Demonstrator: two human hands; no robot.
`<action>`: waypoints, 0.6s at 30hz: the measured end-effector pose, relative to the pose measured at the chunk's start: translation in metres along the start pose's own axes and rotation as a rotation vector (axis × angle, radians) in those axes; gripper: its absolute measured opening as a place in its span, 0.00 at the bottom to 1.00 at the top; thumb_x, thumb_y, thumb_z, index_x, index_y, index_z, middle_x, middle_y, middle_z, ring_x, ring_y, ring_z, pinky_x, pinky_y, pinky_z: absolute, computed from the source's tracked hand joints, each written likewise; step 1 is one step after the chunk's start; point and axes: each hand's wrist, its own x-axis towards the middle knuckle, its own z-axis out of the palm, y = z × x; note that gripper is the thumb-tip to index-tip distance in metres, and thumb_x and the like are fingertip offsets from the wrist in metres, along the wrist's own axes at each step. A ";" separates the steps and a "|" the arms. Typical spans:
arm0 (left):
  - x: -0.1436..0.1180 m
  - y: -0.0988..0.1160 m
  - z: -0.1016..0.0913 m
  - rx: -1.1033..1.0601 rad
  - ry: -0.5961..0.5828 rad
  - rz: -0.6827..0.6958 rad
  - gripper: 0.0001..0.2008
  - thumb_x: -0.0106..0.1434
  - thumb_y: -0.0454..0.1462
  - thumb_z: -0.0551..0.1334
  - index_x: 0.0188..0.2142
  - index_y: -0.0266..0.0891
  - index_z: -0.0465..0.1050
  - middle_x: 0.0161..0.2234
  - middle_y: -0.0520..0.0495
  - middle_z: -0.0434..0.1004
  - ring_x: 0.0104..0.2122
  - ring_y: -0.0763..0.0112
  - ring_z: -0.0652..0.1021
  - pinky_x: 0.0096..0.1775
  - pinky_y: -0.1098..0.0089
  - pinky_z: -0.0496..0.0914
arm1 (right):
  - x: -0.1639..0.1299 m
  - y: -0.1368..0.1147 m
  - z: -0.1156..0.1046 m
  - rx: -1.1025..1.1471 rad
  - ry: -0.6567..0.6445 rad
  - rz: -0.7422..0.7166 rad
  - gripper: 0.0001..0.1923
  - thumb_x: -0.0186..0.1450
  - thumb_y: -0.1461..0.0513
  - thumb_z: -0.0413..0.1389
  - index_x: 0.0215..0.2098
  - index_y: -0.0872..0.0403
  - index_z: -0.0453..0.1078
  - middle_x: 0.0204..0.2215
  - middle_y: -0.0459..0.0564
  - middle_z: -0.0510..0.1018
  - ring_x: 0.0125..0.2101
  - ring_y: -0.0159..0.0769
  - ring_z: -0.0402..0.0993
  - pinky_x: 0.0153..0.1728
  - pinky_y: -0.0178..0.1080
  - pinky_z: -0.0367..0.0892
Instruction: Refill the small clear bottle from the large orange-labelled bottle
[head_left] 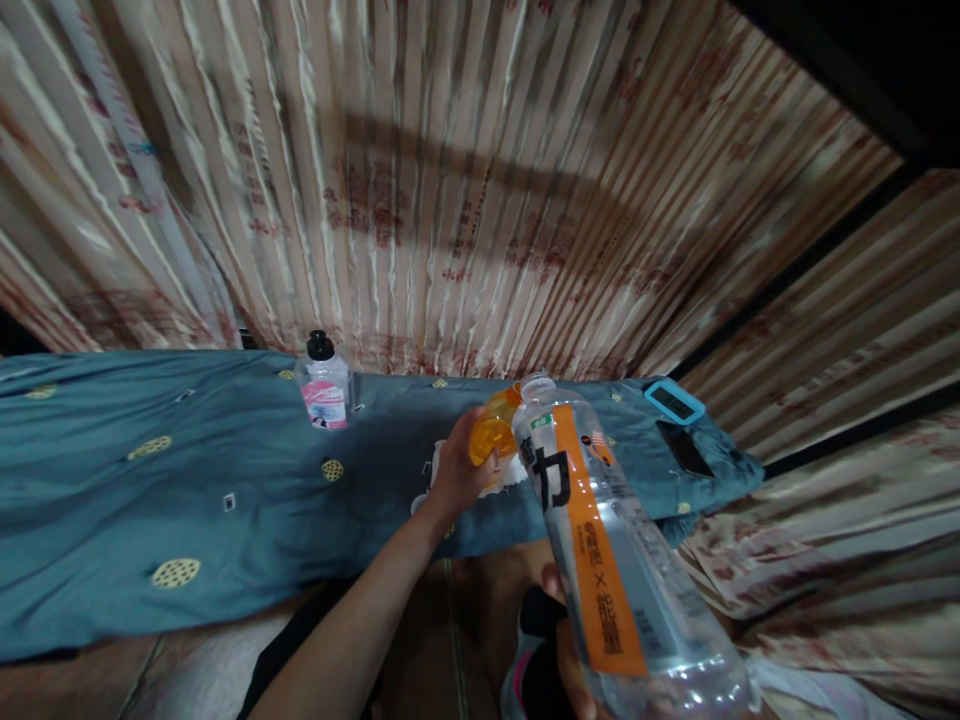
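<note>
In the head view my left hand (459, 468) is closed around a small translucent orange bottle (491, 432), above the cloth-covered surface. My right hand (571, 665), mostly hidden, grips a large clear plastic drink bottle (600, 530) with an orange label. This big bottle leans up and left, and its uncapped mouth is close beside the orange bottle's top. Whether the two touch I cannot tell. Under the orange bottle lies something white and crumpled (511, 474), partly covered by my hand.
A clear bottle with a black cap and pink label (326, 390) stands at the left on the teal patterned cloth (247, 430). A blue-framed digital display (674, 401) and a dark phone-like slab (684, 449) lie at the right. Pleated curtains (465, 200) hang behind.
</note>
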 end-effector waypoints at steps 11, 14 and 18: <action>-0.002 -0.007 -0.001 -0.002 -0.016 0.054 0.31 0.52 0.27 0.60 0.57 0.40 0.61 0.56 0.41 0.70 0.56 0.61 0.72 0.58 0.57 0.66 | -0.004 -0.012 -0.010 0.109 -0.001 -0.052 0.42 0.48 0.36 0.55 0.56 0.47 0.62 0.42 0.56 0.73 0.17 0.32 0.63 0.09 0.38 0.55; -0.001 -0.008 -0.003 -0.004 -0.031 0.080 0.32 0.52 0.27 0.60 0.57 0.40 0.60 0.59 0.40 0.67 0.59 0.60 0.69 0.61 0.56 0.63 | -0.009 -0.008 -0.013 0.092 0.007 -0.019 0.36 0.58 0.37 0.52 0.54 0.52 0.62 0.37 0.52 0.73 0.22 0.29 0.66 0.15 0.33 0.60; 0.000 -0.007 -0.005 -0.005 -0.052 0.074 0.31 0.53 0.28 0.60 0.58 0.39 0.59 0.58 0.39 0.68 0.57 0.59 0.71 0.58 0.56 0.65 | -0.012 -0.001 -0.015 0.036 0.028 0.021 0.25 0.65 0.47 0.53 0.52 0.55 0.64 0.40 0.51 0.72 0.34 0.33 0.72 0.29 0.38 0.71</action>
